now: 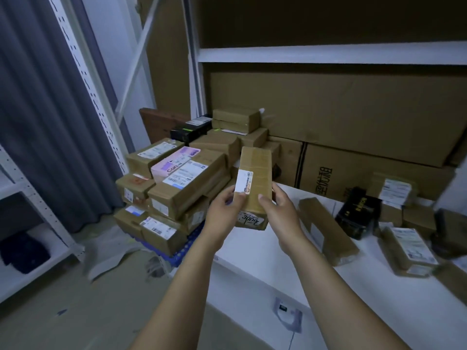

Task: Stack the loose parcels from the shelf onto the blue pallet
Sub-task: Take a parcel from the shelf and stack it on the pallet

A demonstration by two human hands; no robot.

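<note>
Cardboard, taped and stiff, the long parcel [257,168] looks light. It is held just right of the blue pallet [180,253], left hand [222,208] and right hand [278,208] each curled round a long side — a sound grip.

White shelf [252,263] carrying loose brown parcels [328,231] and a black box [357,213], blue pallet [183,253] sitting on floor [101,311], bearing stacked parcels [187,190]

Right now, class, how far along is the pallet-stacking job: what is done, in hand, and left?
Done: a pile of parcels sits on the blue pallet. In hand: the left hand and right hand hold a taped brown parcel. Left: a long brown parcel, a black box and other parcels lie on the white shelf.
</note>
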